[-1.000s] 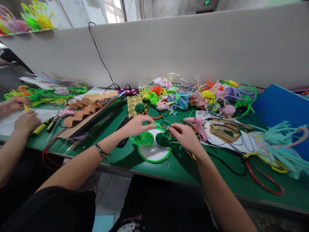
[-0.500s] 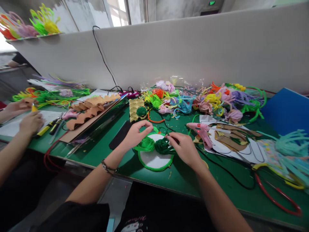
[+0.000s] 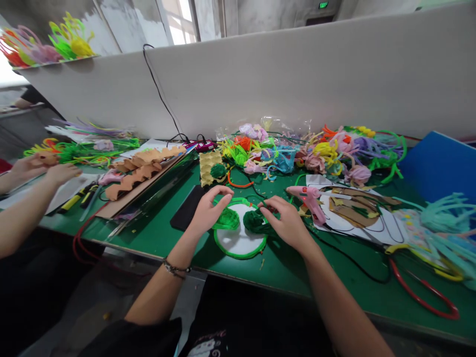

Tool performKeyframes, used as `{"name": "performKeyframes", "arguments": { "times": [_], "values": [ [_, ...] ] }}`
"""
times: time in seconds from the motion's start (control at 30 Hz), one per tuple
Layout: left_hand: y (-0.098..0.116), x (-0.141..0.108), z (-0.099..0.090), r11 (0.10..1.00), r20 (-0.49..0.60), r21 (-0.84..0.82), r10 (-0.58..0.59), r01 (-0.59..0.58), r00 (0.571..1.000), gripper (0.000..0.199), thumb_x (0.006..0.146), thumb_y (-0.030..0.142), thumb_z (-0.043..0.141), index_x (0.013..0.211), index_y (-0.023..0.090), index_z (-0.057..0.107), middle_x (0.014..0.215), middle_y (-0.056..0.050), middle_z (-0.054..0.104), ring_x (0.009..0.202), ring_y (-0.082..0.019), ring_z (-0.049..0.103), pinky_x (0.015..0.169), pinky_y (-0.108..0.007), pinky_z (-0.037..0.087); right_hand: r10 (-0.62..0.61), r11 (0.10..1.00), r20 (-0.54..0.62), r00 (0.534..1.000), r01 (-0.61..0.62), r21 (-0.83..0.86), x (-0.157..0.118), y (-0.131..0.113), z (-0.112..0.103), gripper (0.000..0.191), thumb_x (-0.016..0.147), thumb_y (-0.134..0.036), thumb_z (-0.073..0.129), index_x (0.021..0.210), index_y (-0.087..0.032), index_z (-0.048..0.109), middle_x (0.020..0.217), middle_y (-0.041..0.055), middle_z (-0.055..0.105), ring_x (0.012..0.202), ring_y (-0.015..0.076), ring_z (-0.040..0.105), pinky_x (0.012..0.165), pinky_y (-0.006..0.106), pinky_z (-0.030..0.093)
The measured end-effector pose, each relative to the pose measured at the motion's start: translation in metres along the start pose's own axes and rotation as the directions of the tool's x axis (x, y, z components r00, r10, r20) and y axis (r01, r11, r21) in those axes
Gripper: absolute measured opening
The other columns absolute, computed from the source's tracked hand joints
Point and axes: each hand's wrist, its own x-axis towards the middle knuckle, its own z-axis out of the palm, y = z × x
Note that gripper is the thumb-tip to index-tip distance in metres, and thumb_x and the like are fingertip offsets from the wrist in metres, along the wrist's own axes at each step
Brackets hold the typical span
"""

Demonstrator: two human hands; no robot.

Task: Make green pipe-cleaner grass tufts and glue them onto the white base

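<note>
Clock directions are taken from the white disc (image 3: 241, 244), which lies near the front of the green tabletop (image 3: 292, 272). At six o'clock a narrow strip of tabletop separates its green-trimmed rim from the table's front edge; a wider stretch extends at four. The left hand (image 3: 208, 212), at ten o'clock, is beside a light-green bundle (image 3: 228, 219), thumb and forefinger parted; its other fingers are hidden, so its grip cannot be determined. The right hand (image 3: 285, 220), between two and three, has fingertips against a dark-green bundle (image 3: 254, 221); whether they close on it cannot be told. Both bundles overlap the disc, a slim gap between them. Farther out are a black slab (image 3: 186, 209) between nine and ten, a pink glue gun (image 3: 313, 202) at two, an egg-carton piece (image 3: 207, 163) at eleven, a multicoloured pile (image 3: 278, 156) from twelve to two, and a pale partition (image 3: 245, 79) at twelve.
</note>
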Motion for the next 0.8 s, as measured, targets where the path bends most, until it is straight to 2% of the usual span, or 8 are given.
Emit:
{"name": "performKeyframes", "arguments": {
  "times": [0.1,0.2,0.33,0.43,0.53,0.67,0.8],
  "values": [
    [-0.006,-0.008,-0.005,0.999,-0.097,-0.048,-0.026,0.022,0.995,0.021,0.074,0.035,0.047,0.083,0.017,0.054,0.087,-0.005,0.061,0.086,-0.017,0.056,0.079,-0.028,0.043,0.015,0.999,-0.001,1.0,-0.015,0.052,0.0,0.001,-0.001,0.019,0.082,-0.027,0.045,0.079,-0.014,0.058,0.077,0.0049,0.058,0.069,0.0129,0.052,0.062,0.025,0.04],
    [-0.015,-0.018,-0.011,0.997,-0.169,-0.05,-0.068,0.06,0.983,0.025,0.074,0.036,0.047,0.089,0.017,0.055,0.091,-0.006,0.061,0.088,-0.017,0.057,0.077,-0.028,0.043,0.048,0.994,-0.014,0.999,-0.046,0.101,-0.002,0.003,-0.001,0.02,0.08,-0.029,0.046,0.082,-0.014,0.059,0.08,0.0053,0.06,0.068,0.0128,0.053,0.062,0.026,0.041],
    [-0.02,-0.03,-0.015,0.995,-0.126,0.054,-0.08,0.087,0.989,0.032,0.071,0.036,0.051,0.095,0.017,0.057,0.094,-0.007,0.06,0.084,-0.017,0.056,0.07,-0.027,0.044,0.099,0.985,-0.035,0.994,-0.093,0.147,-0.008,0.004,-0.001,0.022,0.076,-0.031,0.049,0.087,-0.015,0.059,0.078,0.0043,0.062,0.068,0.014,0.055,0.065,0.028,0.044],
    [-0.015,-0.033,-0.013,0.988,-0.065,0.155,-0.019,0.029,0.998,0.031,0.071,0.035,0.052,0.096,0.017,0.059,0.095,-0.006,0.058,0.079,-0.015,0.056,0.068,-0.026,0.044,0.13,0.976,-0.049,0.99,-0.119,0.185,-0.013,0.002,0.0,0.02,0.074,-0.031,0.05,0.083,-0.016,0.06,0.078,0.0046,0.064,0.07,0.015,0.057,0.067,0.03,0.045],
    [-0.008,-0.034,-0.008,0.983,-0.029,0.181,0.03,-0.024,0.999,0.027,0.072,0.033,0.052,0.094,0.018,0.06,0.094,-0.006,0.057,0.077,-0.014,0.056,0.069,-0.026,0.045,0.148,0.97,-0.053,0.988,-0.134,0.201,-0.017,-0.003,0.001,0.02,0.073,-0.031,0.051,0.079,-0.015,0.061,0.081,0.0057,0.065,0.071,0.015,0.057,0.068,0.03,0.045],
    [-0.006,-0.038,-0.002,0.988,-0.111,0.157,0.03,-0.013,0.993,0.023,0.073,0.03,0.05,0.091,0.017,0.058,0.094,-0.005,0.058,0.075,-0.013,0.056,0.066,-0.025,0.045,0.151,0.97,-0.025,0.988,-0.143,0.195,-0.017,-0.007,0.003,0.023,0.073,-0.033,0.049,0.078,-0.014,0.061,0.083,0.0066,0.065,0.072,0.0144,0.056,0.068,0.028,0.043],
    [-0.007,-0.05,-0.001,0.994,-0.212,0.11,0.017,0.007,0.977,0.018,0.075,0.028,0.049,0.088,0.017,0.056,0.088,-0.005,0.057,0.072,-0.013,0.055,0.063,-0.024,0.045,0.143,0.97,0.062,0.988,-0.153,0.189,-0.01,-0.006,0.0,0.026,0.072,-0.035,0.049,0.073,-0.012,0.063,0.076,0.0056,0.064,0.065,0.013,0.052,0.062,0.026,0.039]
  ]
}}
